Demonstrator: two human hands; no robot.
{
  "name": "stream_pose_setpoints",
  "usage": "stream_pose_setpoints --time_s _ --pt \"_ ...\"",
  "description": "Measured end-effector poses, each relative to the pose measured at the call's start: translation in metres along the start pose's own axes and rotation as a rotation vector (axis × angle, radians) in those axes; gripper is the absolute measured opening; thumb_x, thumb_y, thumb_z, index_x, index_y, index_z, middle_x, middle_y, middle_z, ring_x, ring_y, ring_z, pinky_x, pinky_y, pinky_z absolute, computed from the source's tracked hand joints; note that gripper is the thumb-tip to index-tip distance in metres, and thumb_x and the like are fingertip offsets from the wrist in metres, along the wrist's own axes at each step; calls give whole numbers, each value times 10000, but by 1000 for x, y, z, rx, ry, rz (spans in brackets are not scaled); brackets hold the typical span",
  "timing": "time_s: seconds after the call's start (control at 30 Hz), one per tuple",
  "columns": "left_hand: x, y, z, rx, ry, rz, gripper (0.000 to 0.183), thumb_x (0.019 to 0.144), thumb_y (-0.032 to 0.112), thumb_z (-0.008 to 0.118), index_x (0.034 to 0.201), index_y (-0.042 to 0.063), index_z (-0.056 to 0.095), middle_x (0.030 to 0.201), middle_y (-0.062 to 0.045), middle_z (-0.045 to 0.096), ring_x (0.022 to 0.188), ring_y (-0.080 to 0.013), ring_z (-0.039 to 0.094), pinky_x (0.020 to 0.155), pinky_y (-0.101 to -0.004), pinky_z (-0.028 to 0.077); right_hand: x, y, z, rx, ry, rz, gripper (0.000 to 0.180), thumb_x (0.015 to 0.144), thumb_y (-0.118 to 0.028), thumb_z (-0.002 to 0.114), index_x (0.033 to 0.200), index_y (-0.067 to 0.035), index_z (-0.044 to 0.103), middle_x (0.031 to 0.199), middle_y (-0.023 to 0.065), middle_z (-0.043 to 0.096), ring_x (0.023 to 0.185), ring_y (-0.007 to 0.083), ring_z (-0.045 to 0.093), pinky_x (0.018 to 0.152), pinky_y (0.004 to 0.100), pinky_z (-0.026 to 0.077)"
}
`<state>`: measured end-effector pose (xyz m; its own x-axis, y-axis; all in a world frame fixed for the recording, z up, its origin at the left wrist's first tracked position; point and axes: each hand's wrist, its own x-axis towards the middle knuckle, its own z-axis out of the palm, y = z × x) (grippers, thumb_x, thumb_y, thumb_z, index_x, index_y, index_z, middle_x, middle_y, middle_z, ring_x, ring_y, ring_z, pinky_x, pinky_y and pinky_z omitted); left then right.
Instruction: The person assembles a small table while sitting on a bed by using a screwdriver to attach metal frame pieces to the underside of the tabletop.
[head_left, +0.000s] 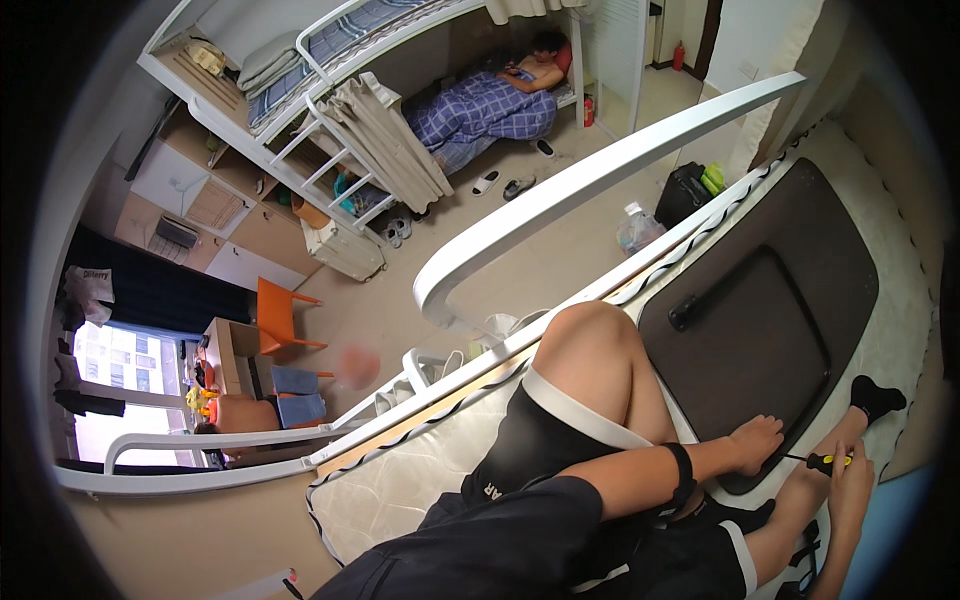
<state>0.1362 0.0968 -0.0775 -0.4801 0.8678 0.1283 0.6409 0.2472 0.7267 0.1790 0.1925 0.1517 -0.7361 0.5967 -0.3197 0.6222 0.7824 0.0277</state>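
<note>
My right hand (849, 480) grips a screwdriver (819, 463) by its black and yellow handle, its thin shaft pointing left. The shaft's tip ends close to the fingers of my left hand (756, 442). That hand lies over the lower edge of a dark folding lap table (742, 360); whether something is between its fingers cannot be told. The table rests underside up on the mattress, with a bent black tube leg (806, 311) folded flat across it. A black plastic fitting (682, 312) sits at the leg's end. A black strap (681, 476) circles my left forearm.
My bent knee (592, 345) and socked foot (876, 397) flank the lap table on a cream mattress (420, 457). A white guard rail (600, 187) borders this raised bunk. Below, one person (536, 71) lies in a lower bunk; another person (244, 412) is near the desk.
</note>
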Motion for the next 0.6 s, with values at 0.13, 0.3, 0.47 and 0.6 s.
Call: stream_pose_setpoints --time_s 0.13,0.3,0.47,0.6 --pt "2 0 6 -32 51 -10 348 645 98 662 974 -11 630 1070 -170 535 1046 -302 504 894 -359 402 -10 13 0 135 94 -487 453 807 -84 670 1203 18 475 1153 248 560 1041 418 551 924 407 429" --pt "1 -1 5 -9 20 -4 379 666 118 691 1009 -23 614 1068 -169 532 1029 -294 507 877 -361 411 -16 1 0 -41 69 -210 542 774 -72 699 1248 -4 446 1143 270 573 1063 463 540 915 438 433" --pt "4 1 1 -26 21 17 384 658 118 692 1007 -23 613 1061 -168 530 1021 -293 509 872 -364 413 6 13 -5 -69 -62 -172 533 801 -143 690 1249 28 456 1017 275 607 1000 464 571 865 480 444" --pt "2 -2 10 16 45 4 384 659 137 688 1001 -22 613 1055 -168 531 1016 -291 510 870 -363 413 -11 5 4 31 258 -584 326 869 -147 612 1114 47 520 917 282 615 923 468 588 805 495 450"
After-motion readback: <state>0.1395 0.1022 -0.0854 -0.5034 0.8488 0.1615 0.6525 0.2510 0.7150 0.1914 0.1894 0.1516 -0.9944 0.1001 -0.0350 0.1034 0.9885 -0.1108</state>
